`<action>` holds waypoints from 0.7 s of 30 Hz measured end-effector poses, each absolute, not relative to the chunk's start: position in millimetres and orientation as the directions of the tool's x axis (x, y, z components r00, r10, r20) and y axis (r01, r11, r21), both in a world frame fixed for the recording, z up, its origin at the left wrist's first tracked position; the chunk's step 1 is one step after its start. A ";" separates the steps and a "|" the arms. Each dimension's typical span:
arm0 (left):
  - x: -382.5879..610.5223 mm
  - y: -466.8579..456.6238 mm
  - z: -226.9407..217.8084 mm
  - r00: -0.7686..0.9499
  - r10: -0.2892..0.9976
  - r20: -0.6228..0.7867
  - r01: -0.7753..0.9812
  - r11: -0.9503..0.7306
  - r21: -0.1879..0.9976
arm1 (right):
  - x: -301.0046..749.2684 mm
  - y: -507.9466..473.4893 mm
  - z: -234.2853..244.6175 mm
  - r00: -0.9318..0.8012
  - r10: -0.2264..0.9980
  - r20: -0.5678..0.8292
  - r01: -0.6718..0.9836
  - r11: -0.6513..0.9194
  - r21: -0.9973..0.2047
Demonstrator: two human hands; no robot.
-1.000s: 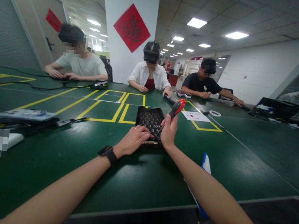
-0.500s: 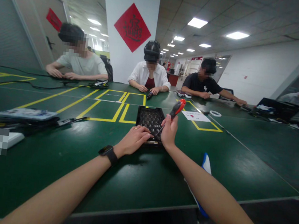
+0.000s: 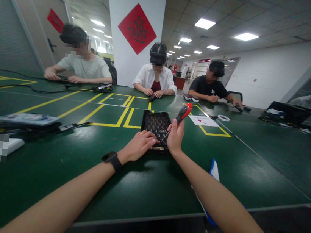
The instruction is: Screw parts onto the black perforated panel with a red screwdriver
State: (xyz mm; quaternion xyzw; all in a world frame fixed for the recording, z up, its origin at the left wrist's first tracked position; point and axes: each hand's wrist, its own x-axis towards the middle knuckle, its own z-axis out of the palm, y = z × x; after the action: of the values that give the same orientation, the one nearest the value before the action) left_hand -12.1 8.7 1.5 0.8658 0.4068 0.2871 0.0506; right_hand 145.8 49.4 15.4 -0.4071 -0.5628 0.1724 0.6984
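A black flat device [image 3: 156, 124] with a ribbed face lies on the green table [image 3: 51, 164] in front of me. My right hand [image 3: 175, 136] is closed round a screwdriver with a red and black handle [image 3: 184, 112]; its shaft slants down to the device's near edge. My left hand [image 3: 138, 145] rests on that near edge beside the tip, fingers curled and pressed together on something I cannot make out. A black watch [image 3: 112, 158] sits on my left wrist.
Three people sit across the table, a fourth at the far right by black equipment [image 3: 295, 116]. Yellow tape lines [image 3: 121, 117] mark the tabletop. A flat blue-grey item [image 3: 27, 118] and cables lie at left, a white paper [image 3: 203, 121] beyond the device, a blue-white object [image 3: 214, 170] under my right forearm.
My hands and the screwdriver have stayed in place. The person in white opposite drew both hands together, and the person in black shifted an arm to the right.
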 end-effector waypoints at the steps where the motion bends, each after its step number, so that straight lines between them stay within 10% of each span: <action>1: -12.0 8.4 1.8 0.502 0.736 0.454 0.678 -0.661 0.321 | 145.8 49.4 15.6 0.308 0.700 0.645 0.216 0.608 -0.764; 12: -10.4 7.5 2.1 0.484 0.746 0.457 0.667 -0.653 0.360 | 145.2 48.0 16.7 0.316 0.704 0.636 0.210 0.602 -0.770; 21: -20.1 38.2 -26.1 -0.019 0.901 0.434 0.762 -0.268 0.590 | 162.2 81.4 7.6 0.497 0.778 0.385 0.040 0.423 -0.905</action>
State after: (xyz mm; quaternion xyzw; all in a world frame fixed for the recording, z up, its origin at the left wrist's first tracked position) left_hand -20.1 38.2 -26.1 0.6945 0.5985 0.3892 0.0892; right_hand 162.2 81.4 7.6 -0.4730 -0.4322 0.2546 0.7243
